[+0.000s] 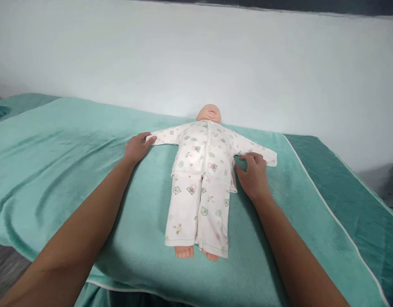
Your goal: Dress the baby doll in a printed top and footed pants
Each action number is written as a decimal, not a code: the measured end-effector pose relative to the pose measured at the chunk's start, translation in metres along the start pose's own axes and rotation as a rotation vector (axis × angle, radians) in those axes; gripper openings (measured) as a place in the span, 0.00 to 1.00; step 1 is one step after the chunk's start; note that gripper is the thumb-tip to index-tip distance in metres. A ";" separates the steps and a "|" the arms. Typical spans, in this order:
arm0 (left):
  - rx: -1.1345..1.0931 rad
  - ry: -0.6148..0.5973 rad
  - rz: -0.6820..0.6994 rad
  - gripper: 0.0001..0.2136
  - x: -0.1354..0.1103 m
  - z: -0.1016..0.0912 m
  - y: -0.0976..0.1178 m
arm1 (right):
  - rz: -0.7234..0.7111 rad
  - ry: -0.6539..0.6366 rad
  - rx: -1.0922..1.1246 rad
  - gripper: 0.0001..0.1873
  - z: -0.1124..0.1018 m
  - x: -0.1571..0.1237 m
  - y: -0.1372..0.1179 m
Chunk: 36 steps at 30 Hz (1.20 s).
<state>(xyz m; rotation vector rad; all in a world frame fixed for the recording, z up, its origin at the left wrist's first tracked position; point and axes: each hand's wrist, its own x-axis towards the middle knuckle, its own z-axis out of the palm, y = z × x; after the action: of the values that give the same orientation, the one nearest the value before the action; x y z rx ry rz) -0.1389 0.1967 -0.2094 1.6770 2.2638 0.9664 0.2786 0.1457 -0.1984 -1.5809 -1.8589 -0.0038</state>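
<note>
Pinching one cuff (159, 137) in my left hand (137, 148), my right hand (254, 177) loosely curled, thumb apart, at the other sleeve (268, 156), I have the doll (206, 114) by the blanket (135, 230)'s far edge, top (198, 147) and trousers (212, 213) on, seemingly only sleeves left to straighten.

A white wall (145, 55) rises behind the pale green blanket (145, 209); darker green cloth (340, 183) extends past its right edge, grey flooring (6, 262) shows at its lower left.

The doll (209, 113) looks smooth plastic, its pyjamas (201, 164) matt cloth.
</note>
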 end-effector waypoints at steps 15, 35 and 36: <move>-0.087 0.023 0.008 0.23 0.004 0.003 -0.007 | 0.073 -0.190 0.026 0.18 -0.005 0.002 -0.013; -0.119 0.034 -0.003 0.22 0.004 0.002 -0.007 | 0.238 -0.277 0.454 0.15 -0.016 0.005 -0.025; -0.121 0.033 -0.004 0.22 0.003 0.002 -0.006 | 0.251 -0.276 0.464 0.15 -0.016 0.004 -0.025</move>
<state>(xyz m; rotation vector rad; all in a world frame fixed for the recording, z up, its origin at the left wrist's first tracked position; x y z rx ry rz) -0.1443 0.1995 -0.2136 1.6170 2.1803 1.1145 0.2643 0.1360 -0.1735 -1.5179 -1.6825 0.7374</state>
